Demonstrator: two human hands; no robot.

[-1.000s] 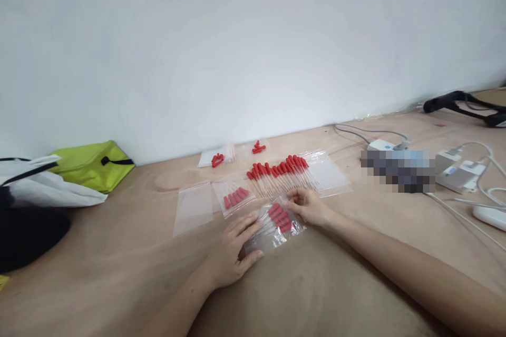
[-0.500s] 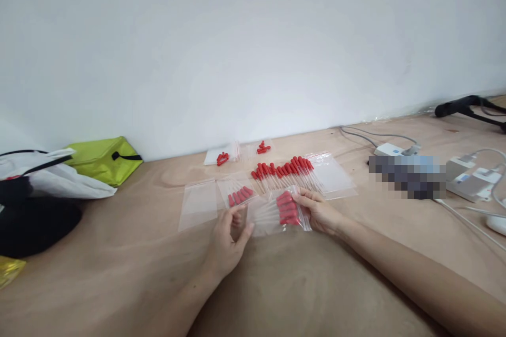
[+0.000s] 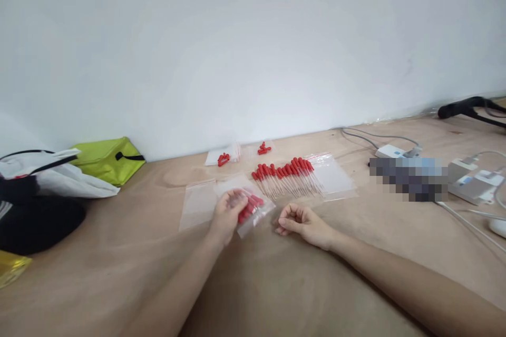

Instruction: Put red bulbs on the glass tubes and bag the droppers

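My left hand [image 3: 228,217] is closed on a clear zip bag [image 3: 259,214] near the middle of the table, its thumb over the front. Several droppers with red bulbs [image 3: 256,200] show through the plastic; my fingers cover part of them. To the right, apart from the bag, my right hand [image 3: 302,225] rests low over the wood with loosely curled fingers and nothing visible in them. Just beyond both hands lies a row of red-bulbed droppers [image 3: 282,171], thin stems toward me. Another clear bag [image 3: 196,202] lies flat left of the held one.
Behind the row are loose red bulbs [image 3: 223,159] and a second small pile of red bulbs [image 3: 263,148] on plastic bags. A large clear bag [image 3: 336,179] lies right of the row. White adapters [image 3: 389,151] with cables are at right; a lime-green pouch [image 3: 106,158] and black cap [image 3: 43,224] at left.
My right hand has let go of the bag's sealed end and drawn slightly down and left. The bag has turned and shifted left in my left hand, over where another filled bag lay.
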